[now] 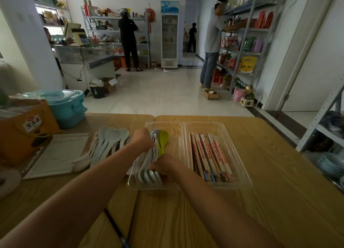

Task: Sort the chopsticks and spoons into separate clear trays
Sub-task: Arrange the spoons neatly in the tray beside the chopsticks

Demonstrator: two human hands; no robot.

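Note:
Two clear trays stand side by side on the wooden table. The left tray (178, 136) holds a row of pale spoons (149, 175) and a green spoon (163, 138). The right tray (240, 166) holds several wrapped chopsticks (208, 154). My left hand (142, 139) reaches over the left tray's rim, fingers curled round the spoon handles. My right hand (163, 166) grips the spoons near their bowls at the tray's near end. A pile of pale spoons (106, 145) with a few chopsticks lies left of the trays.
An orange carton (24, 132), a teal lidded container (65, 108) and a white paper pad (55, 154) sit at the table's left. A dark chopstick (115, 227) lies near my left forearm. Stacked plates (329, 164) rest on a shelf right. Three people stand at shelves beyond.

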